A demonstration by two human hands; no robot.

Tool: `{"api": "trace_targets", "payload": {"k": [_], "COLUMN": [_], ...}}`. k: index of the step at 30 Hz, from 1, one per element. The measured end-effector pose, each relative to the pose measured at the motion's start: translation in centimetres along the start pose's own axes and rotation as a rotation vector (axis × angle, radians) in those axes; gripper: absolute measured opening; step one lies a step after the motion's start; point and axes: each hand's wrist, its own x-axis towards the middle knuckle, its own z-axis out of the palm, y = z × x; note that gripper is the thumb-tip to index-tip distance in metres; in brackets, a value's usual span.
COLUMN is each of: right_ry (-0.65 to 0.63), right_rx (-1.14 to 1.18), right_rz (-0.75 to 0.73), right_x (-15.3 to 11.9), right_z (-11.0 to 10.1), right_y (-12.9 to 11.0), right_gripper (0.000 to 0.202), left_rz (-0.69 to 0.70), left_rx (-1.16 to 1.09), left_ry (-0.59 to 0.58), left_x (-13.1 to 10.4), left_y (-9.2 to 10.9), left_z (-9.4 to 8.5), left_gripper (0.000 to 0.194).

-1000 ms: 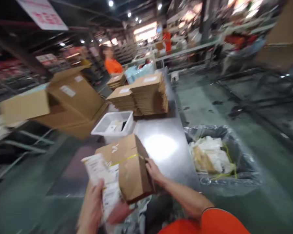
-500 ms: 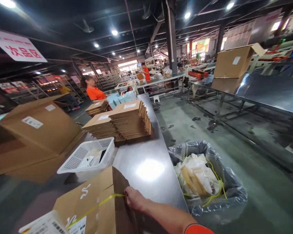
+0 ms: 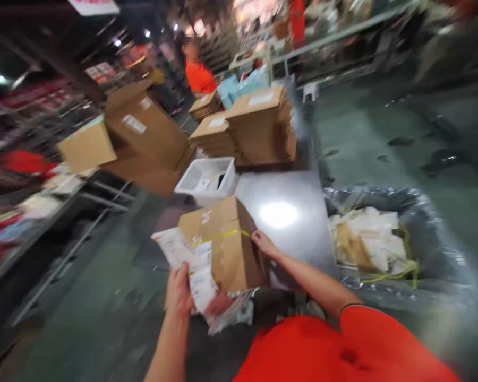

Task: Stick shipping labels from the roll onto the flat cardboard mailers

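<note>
Beyond the white basket [image 3: 189, 179] stand cardboard stacks [image 3: 258, 130]; to its left, an open carton [image 3: 151, 138]; to its right, a plastic-lined bin [image 3: 428, 225].

Head-worn view, facing forward, angled down

Brown cardboard box [image 3: 229, 262]: looks shut, white squiggles on the side facing up, at the near end of the shiny counter [image 3: 257, 193].
Yellow strap [image 3: 233, 232]: thin, goes across the box to the right hand [image 3: 265, 244].
White label packet [image 3: 178, 248]: slanted by the box, in the left hand [image 3: 179, 292], print blurry.
</note>
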Motion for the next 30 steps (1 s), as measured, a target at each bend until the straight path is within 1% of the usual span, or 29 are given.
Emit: {"api": "trace_targets", "payload": {"k": [1, 3, 4, 5, 7, 9, 10, 11, 13, 15, 16, 18, 20, 22, 23, 25, 26, 27, 28, 29, 30], "right_ry": [-0.031, -0.074, -0.074, -0.061, -0.008, 0.040, 0.050, 0.056, 0.086, 0.120, 0.117, 0.062, 0.010, 0.014, 0.014, -0.008, -0.004, 0.025, 0.080, 0.120, 0.124], "right_rx": [-0.040, -0.128, -0.178, -0.230, -0.334, -0.419, -0.449, -0.460, -0.395, -0.247, -0.183, -0.181, -0.296, -0.348, -0.321, -0.220, -0.184, -0.182, -0.225, -0.318, -0.438], "right_rz": [0.028, 0.064, 0.067, 0.068, 0.073, 0.074, 0.049, -0.011, -0.208, -0.413, -0.479, -0.538, -0.584, -0.620, -0.633, -0.636, -0.616, -0.572, -0.498, -0.383, -0.237], "right_x": [0.8, 2.6, 3.2, 3.7, 4.2, 4.2, 4.3, 4.4, 4.7, 5.0, 5.1, 5.2, 5.4, 5.5, 5.6, 5.9, 6.1, 6.3, 6.5, 6.6, 6.6], "right_z": [0.3, 0.4, 0.1, -0.7, -2.9, -5.0, -5.6, -5.9, -5.3, -3.9, -3.3, -2.0, -1.0, -0.1, 0.3, 0.7, 0.7, 0.5, 0.1, -0.4, -1.0], "right_y": [0.5, 2.3, 3.3, 4.3, 5.8, 6.2, 5.9, 5.3, 2.9, -0.5, -2.4, -6.4, -10.1, -13.1, -14.2, -15.3, -15.3, -14.8, -13.9, -12.6, -11.0], "right_gripper": [0.029, 0.024, 0.022, 0.020, 0.016, 0.017, 0.021, 0.026, 0.034, 0.033, 0.032, 0.034, 0.033, 0.030, 0.029, 0.031, 0.033, 0.036, 0.038, 0.041, 0.043], "left_rz": [0.037, 0.107, 0.137, 0.154, 0.166, 0.165, 0.168, 0.169, 0.163, 0.147, 0.139, 0.135, 0.139, 0.131, 0.118, 0.085, 0.070, 0.061, 0.062, 0.069, 0.077], "left_rx": [-0.023, -0.068, -0.071, -0.072, -0.069, -0.076, -0.082, -0.085, -0.086, -0.096, -0.107, -0.139, -0.170, -0.199, -0.210, -0.232, -0.244, -0.255, -0.268, -0.280, -0.291], "left_ry": [0.069, 0.068, 0.070, 0.061, 0.052, 0.044, 0.037, 0.026, 0.020, 0.015, 0.009, -0.017, -0.049, -0.077, -0.097, -0.139, -0.159, -0.173, -0.179, -0.182, -0.182], "left_x": [0.6, 2.0, 2.5, 2.8, 3.0, 3.0, 2.9, 2.9, 2.9, 3.0, 3.1, 3.2, 3.3, 3.3, 3.4, 3.3, 3.3, 3.3, 3.2, 3.2, 3.1], "left_y": [-0.5, -1.5, -1.9, -2.2, -2.4, -2.4, -2.4, -2.3, -2.2, -2.2, -2.1, -2.0, -1.8, -1.6, -1.6, -1.4, -1.3, -1.2, -1.1, -1.1, -1.0], "left_z": [-0.6, -1.8, -2.3, -2.5, -2.8, -2.7, -2.7, -2.6, -2.4, -2.2, -2.0, -1.8, -1.7, -1.7, -1.8, -1.8, -1.8, -1.8, -1.8, -1.9, -1.9], "left_gripper": [0.061, 0.054, 0.051, 0.049, 0.049, 0.048, 0.048, 0.047, 0.048, 0.050, 0.052, 0.054, 0.056, 0.057, 0.057, 0.055, 0.054, 0.053, 0.053, 0.053, 0.053]}}
